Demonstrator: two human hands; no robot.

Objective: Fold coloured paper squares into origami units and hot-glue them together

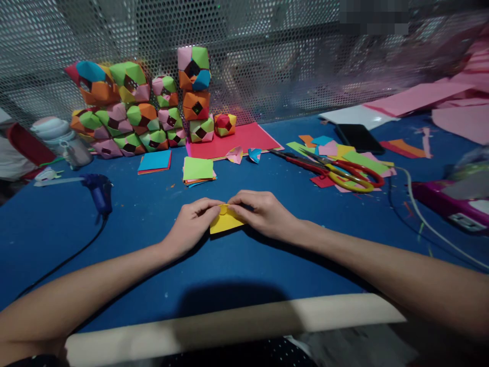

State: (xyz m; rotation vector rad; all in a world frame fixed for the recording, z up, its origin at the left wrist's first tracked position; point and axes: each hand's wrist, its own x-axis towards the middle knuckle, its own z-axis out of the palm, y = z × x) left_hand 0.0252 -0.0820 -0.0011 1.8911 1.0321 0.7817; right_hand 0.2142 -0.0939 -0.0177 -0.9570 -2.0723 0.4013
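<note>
"What is standing behind the work?"

"A perforated metal screen (267, 56) is rising behind a blue table (153, 285), and folded paper blocks (134, 114) are sitting stacked along its far left side."

"And where is the yellow paper (227, 223) lying?"

"It is showing a folded upper edge between the two hands, near the table's middle; I cannot tell whether its lower edge is touching the surface."

"How are the fingers holding?"

"The left hand (194, 221) is pinching the upper left part between thumb and fingers, and the right hand (263, 209) is clamping the upper right, its thumb pressing on the near face."

"What else is lying about?"

"A green-topped paper stack (198, 169) is lying just beyond the hands. A blue glue gun (100, 196) is lying on the left, while scissors (351, 179) are resting on paper scraps (372, 165) to the right."
</note>
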